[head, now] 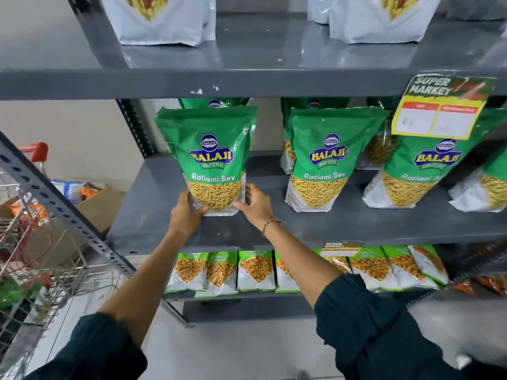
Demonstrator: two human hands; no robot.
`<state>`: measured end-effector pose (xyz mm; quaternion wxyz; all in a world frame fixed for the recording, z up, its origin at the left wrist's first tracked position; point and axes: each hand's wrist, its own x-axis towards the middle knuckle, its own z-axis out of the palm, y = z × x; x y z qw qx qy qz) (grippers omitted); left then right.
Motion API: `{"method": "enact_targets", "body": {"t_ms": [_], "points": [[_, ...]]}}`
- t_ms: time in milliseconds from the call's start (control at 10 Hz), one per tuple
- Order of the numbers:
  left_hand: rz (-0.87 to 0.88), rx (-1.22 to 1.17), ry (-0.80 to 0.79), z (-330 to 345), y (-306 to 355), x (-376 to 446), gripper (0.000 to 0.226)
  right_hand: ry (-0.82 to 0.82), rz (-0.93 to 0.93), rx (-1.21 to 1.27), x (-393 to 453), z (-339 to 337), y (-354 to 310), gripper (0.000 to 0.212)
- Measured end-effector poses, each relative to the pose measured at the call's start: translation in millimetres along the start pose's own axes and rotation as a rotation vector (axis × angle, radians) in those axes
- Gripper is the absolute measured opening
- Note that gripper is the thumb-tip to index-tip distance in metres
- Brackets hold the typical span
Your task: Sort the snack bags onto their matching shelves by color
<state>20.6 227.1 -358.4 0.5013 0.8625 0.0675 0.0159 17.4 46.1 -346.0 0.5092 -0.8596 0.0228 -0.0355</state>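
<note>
Standing a green Ratlami Sev bag [209, 157] on the green shelf [274, 229], left hand [186, 212] and right hand [256, 202] cupping its base; next, probably letting go gently.

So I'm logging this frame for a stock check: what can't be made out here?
All in the head view:
- Price tag: the handwriting is too faint and small to read.
- White bags on the top shelf: cut off by the top edge, so no brand shows.
- Bag behind the held bag: mostly hidden by it.
- Cart contents: blurred, behind wire and the rack post.
- Bottom-shelf packs: names too blurred to read.
</note>
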Motion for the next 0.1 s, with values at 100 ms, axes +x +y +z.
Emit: {"method": "enact_targets", "body": {"t_ms": [100], "points": [[-0.029, -0.041, 0.101, 7.6, -7.2, -11.3, 0.069, 0.031, 0.002, -0.036, -10.0, -6.7, 1.7, 0.058]]}}
